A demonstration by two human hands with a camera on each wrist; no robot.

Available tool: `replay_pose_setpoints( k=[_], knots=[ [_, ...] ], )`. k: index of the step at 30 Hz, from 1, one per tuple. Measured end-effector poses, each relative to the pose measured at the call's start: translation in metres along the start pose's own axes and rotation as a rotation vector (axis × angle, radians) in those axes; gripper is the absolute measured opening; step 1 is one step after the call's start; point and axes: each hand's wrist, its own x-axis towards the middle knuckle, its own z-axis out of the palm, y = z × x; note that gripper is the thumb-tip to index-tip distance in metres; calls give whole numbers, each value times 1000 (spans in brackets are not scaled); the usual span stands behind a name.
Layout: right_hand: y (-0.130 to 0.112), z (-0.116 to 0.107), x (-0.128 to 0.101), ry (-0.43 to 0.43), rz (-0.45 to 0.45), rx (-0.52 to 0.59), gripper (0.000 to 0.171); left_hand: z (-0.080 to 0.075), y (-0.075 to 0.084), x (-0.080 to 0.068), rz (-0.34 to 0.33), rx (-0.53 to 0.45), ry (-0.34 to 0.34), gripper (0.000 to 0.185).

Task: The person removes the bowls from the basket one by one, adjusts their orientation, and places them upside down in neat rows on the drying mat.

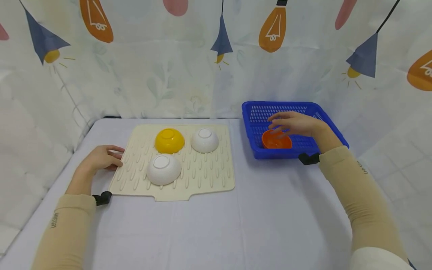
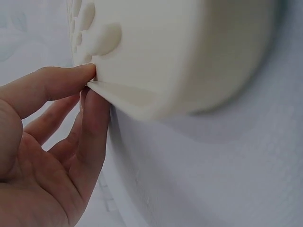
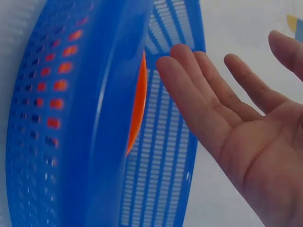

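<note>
My left hand [image 1: 104,157] pinches the left edge of a cream draining mat [image 1: 206,187] between thumb and fingers; the left wrist view shows the mat's edge [image 2: 137,101] in that pinch. Upside down on the mat rest a yellow bowl [image 1: 170,141], a white bowl [image 1: 204,140] and a second white bowl [image 1: 164,170] nearer the front. Over the blue basket [image 1: 280,153] hovers my right hand [image 1: 297,123], its fingers extended and nothing in its grasp. Inside the basket sits an orange bowl [image 1: 276,140], its opening facing up, just below the fingertips.
A white cloth covers the table [image 1: 209,232]. Behind it hangs a curtain [image 1: 189,75] printed with lamps and bulbs, close to the back of the mat and basket. The basket stands to the right of the mat with a strip of table between them.
</note>
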Motion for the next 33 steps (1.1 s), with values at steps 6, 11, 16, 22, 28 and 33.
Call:
replay_pose_setpoints(
  k=[6,11,16,22,28,33],
  knots=[
    [14,-17,-7,51,33,33,58,0,1,1,-7,20,-7,69],
    [19,-21,-11,57,66,29,58,-1,2,0,2,29,-23,68],
    [19,-21,-9,46,116,6,58,-3,3,1,-4,32,-28,69],
    [28,-24,-2,56,143,25,65,-3,5,0,3,26,-31,69],
    [41,-27,1,57,174,93,70,0,3,1,7,16,-27,68],
    [45,-27,5,71,201,107,67,0,1,1,10,12,-16,68]
  ],
)
